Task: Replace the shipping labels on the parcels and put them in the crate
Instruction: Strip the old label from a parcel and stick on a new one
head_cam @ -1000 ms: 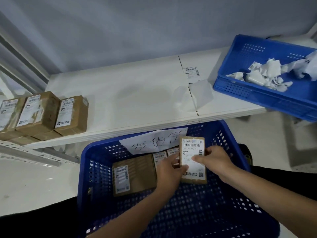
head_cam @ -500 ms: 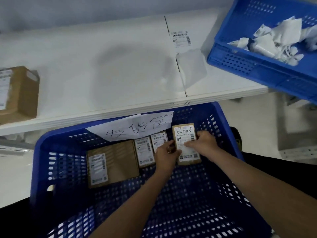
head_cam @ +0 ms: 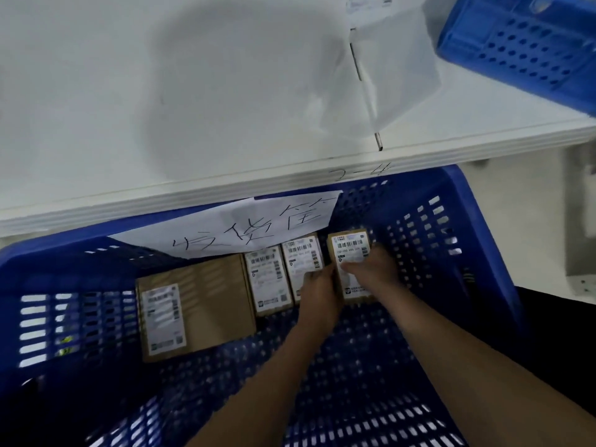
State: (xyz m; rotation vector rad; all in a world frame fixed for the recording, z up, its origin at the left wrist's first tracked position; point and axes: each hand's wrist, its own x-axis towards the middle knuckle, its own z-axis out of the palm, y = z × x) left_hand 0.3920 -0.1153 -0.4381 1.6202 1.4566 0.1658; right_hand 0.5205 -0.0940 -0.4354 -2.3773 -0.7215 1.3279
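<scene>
Both hands grip a small rectangular cardboard parcel (head_cam: 350,253) with a white printed label, low inside the perforated blue plastic crate (head_cam: 477,253): left hand (head_cam: 321,287) on its left edge, right hand (head_cam: 374,269) across its face. It lies beside two similar parcels (head_cam: 283,272) and a broader flat box (head_cam: 196,304), under a handwritten paper sign (head_cam: 245,227) and the smooth white worktop (head_cam: 161,108).

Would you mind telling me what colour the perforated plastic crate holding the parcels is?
Blue: the perforated plastic crate shows best in the head view.

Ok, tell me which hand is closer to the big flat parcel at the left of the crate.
Left. The left hand sits between the two rightmost small parcels, nearer the big flat parcel. The right hand rests on the rightmost parcel, farther away.
</scene>
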